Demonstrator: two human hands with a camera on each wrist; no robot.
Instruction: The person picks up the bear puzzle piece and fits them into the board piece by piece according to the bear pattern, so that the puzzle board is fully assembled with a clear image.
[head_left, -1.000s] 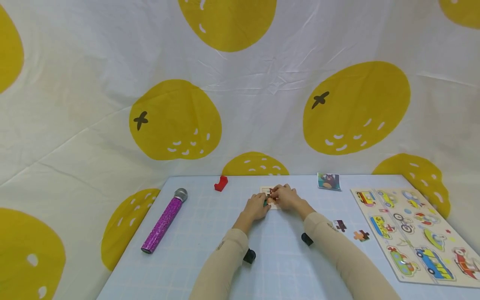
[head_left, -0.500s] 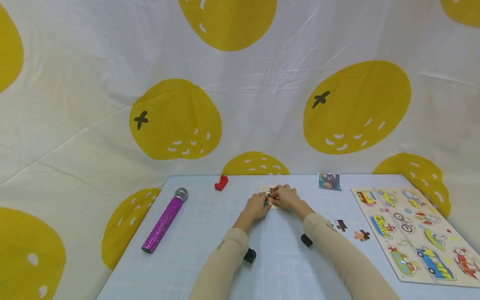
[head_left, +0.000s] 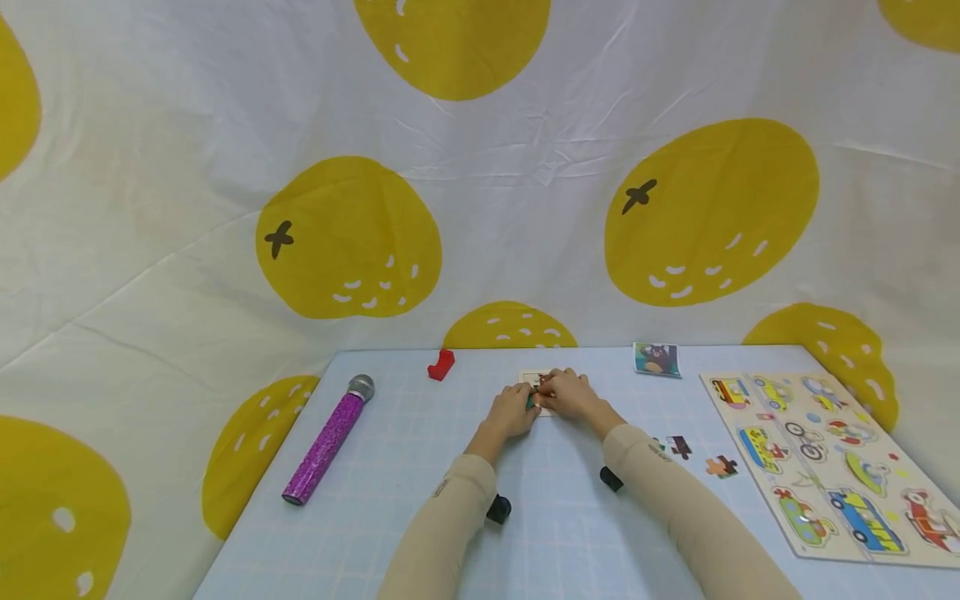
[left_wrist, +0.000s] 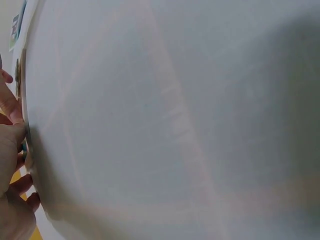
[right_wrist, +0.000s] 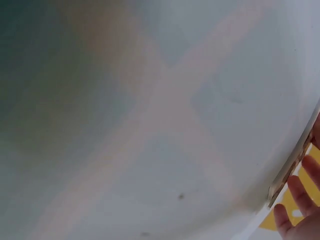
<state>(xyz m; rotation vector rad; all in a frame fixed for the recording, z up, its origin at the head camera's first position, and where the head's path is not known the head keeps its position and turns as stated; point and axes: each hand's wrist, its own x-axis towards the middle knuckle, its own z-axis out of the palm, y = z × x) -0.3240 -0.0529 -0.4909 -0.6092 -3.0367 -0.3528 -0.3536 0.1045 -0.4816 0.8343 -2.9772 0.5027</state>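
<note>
A small jigsaw puzzle board (head_left: 528, 377) with a pale rim lies near the table's back edge, between both hands. My left hand (head_left: 512, 411) holds its near left corner, the thumb at the near edge and the other fingers around the left side. A teal part of the picture (head_left: 532, 402) shows beside that thumb. My right hand (head_left: 573, 395) bends over the board from the right, its fingertips down on the pieces inside; I cannot tell whether it pinches one. In the right wrist view, several spread fingers (right_wrist: 299, 196) lie along the board's edge.
Loose jigsaw pieces (head_left: 722, 467) lie by the right sleeve, with a bear picture card (head_left: 657, 360) behind. A vehicle puzzle board (head_left: 806, 500) fills the right side. Left stand a red block (head_left: 442, 365) and a purple glitter microphone (head_left: 327, 443).
My right fingertips shift slightly over the puzzle pieces. My left hand stays at the board's corner. The head view tilts very slightly.
</note>
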